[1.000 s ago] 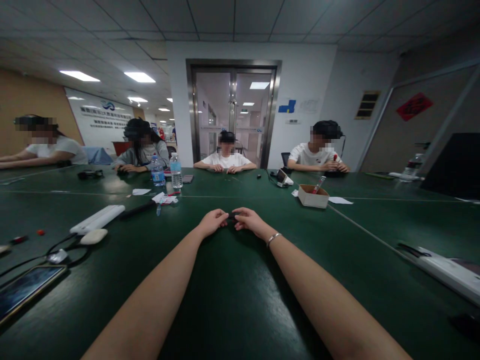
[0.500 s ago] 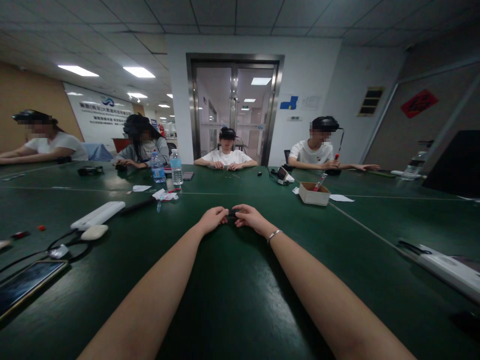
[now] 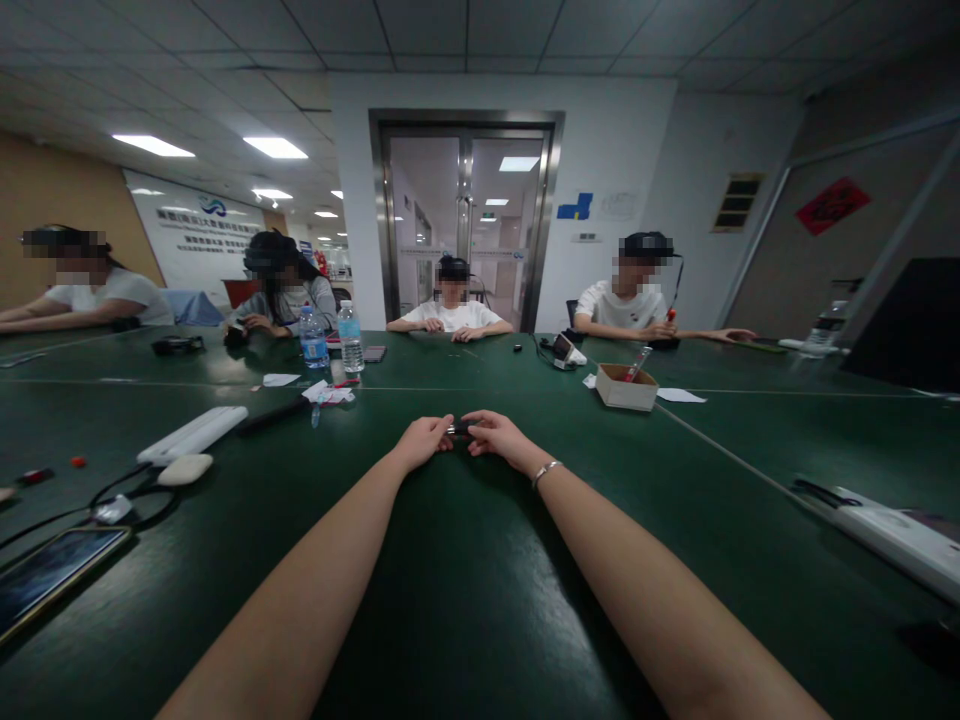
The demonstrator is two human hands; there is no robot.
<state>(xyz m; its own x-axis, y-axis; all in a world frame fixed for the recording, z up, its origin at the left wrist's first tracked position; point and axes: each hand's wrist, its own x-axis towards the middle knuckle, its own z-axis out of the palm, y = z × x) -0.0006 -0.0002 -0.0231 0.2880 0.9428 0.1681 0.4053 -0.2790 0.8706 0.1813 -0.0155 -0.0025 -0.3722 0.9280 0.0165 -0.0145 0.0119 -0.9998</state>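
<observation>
My left hand [image 3: 425, 441] and my right hand [image 3: 496, 436] rest side by side on the dark green table [image 3: 465, 580], arms stretched forward. Between their fingertips sits a small dark object [image 3: 459, 428] with a light end, too small to name. Both hands have the fingers curled and pinched on it. A thin bracelet [image 3: 545, 472] circles my right wrist.
A cardboard box [image 3: 627, 388] with a red pen stands at right. Two water bottles [image 3: 326, 340] stand at left, near paper scraps. White power strips [image 3: 196, 435] [image 3: 896, 535], a phone [image 3: 52, 570] and cables lie at the sides. Several people sit across the table.
My hands have stayed together on the small object, with only slight finger movement. A person at the far right has stretched an arm out along the table.
</observation>
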